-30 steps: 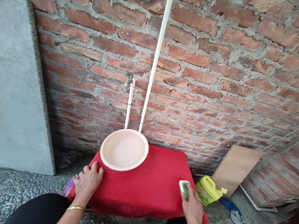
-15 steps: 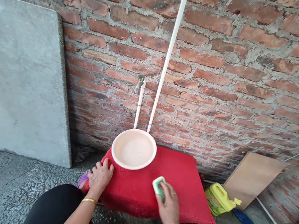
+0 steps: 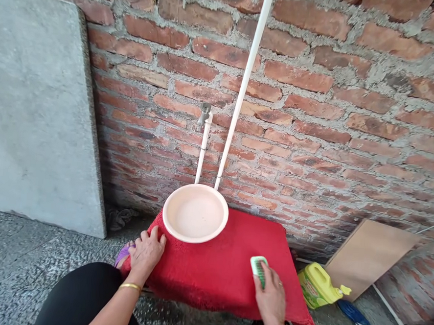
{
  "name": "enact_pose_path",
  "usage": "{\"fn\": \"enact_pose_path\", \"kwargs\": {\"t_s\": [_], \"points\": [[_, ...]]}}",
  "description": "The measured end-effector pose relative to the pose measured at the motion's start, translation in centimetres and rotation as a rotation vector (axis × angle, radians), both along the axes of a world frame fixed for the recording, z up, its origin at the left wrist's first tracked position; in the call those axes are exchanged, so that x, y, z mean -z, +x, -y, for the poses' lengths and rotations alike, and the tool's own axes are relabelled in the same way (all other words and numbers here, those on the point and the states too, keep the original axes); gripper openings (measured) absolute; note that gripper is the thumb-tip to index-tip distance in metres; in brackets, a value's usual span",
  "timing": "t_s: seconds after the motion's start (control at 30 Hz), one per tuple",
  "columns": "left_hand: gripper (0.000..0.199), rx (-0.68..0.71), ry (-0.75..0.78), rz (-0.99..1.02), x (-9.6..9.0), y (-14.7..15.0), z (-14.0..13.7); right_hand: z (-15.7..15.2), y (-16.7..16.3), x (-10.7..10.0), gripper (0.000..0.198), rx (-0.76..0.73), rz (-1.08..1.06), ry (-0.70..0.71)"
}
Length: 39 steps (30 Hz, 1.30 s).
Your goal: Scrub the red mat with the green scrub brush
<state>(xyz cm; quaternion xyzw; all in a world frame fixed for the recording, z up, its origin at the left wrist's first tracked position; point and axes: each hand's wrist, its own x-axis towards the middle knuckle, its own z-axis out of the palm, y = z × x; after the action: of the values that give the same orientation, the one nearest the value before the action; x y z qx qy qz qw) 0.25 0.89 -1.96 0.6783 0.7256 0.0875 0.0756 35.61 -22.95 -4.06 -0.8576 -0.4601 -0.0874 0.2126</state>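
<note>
A red cloth [image 3: 203,274] covers a low bench or table in front of me. My right hand [image 3: 270,295] grips a green and white scrub brush [image 3: 258,269] over the cloth's right part; its underside is hidden. At the cloth's left edge lies my left hand [image 3: 147,251], fingers spread on the fabric, holding nothing. A pale cream basin [image 3: 194,237] stands on the back left of the cloth, just beyond my left fingers. What looks like a little water is in its bottom.
Behind the basin, a tap [image 3: 204,115] on a white pipe rises against the brick wall [image 3: 315,114]. A grey slab [image 3: 39,112] leans at left. On the right are a yellow jug [image 3: 317,286], a brown board [image 3: 371,255] and blue slippers [image 3: 356,320].
My right hand has slid the brush to the right across the red cloth. The left hand stays at the cloth's left edge. The camera view has shifted slightly.
</note>
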Motion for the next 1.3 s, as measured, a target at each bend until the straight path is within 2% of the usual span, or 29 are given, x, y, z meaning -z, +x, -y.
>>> {"fn": "enact_pose_path", "kwargs": {"t_s": [0.17,0.23,0.3,0.37,0.47,0.6,0.67,0.77,0.83,0.93,1.1,1.2,1.3], "points": [[0.055,0.004,0.009,0.009,-0.1,0.2,0.1,7.0,8.6,-0.9,0.065,0.431,-0.044,-0.081],[0.055,0.006,0.011,0.007,-0.2,0.2,0.1,8.6,10.1,-1.6,0.07,0.535,-0.079,-0.098],[0.054,0.005,0.012,0.001,-0.2,0.3,0.1,8.4,10.0,-2.4,0.075,0.539,-0.091,-0.056],[0.054,0.0,0.014,-0.006,-0.2,0.3,0.1,6.4,8.0,-3.0,0.074,0.43,-0.104,0.036],[0.053,-0.008,0.026,-0.008,0.0,0.4,0.0,1.3,2.0,-3.4,0.065,0.1,-0.192,0.13],[0.052,-0.004,0.047,-0.009,0.1,0.3,0.1,-5.1,-8.7,-3.5,0.041,-0.365,-0.249,0.113],[0.052,0.001,0.047,-0.016,0.0,0.2,0.1,-7.1,-13.4,-3.5,0.043,-0.56,-0.204,0.053],[0.052,0.008,0.04,-0.024,-0.2,0.1,0.2,-8.9,-17.4,-3.6,0.05,-0.74,-0.132,-0.026],[0.052,0.01,0.036,-0.029,-0.4,0.0,0.3,-9.7,-17.6,-3.5,0.05,-0.753,-0.106,-0.054],[0.052,0.008,0.001,-0.028,-0.6,0.0,0.3,-10.3,-14.5,-3.1,0.05,-0.615,-0.067,-0.067],[0.054,0.011,-0.018,-0.018,-0.7,0.1,0.2,-8.9,-3.7,-2.8,0.044,-0.207,-0.011,-0.09],[0.054,0.004,-0.02,-0.01,-0.6,0.2,0.2,-5.2,3.3,-2.9,0.05,0.083,-0.005,-0.074],[0.054,-0.003,-0.012,-0.001,-0.6,0.3,0.2,0.5,8.7,-2.7,0.063,0.303,-0.012,-0.031]]}}
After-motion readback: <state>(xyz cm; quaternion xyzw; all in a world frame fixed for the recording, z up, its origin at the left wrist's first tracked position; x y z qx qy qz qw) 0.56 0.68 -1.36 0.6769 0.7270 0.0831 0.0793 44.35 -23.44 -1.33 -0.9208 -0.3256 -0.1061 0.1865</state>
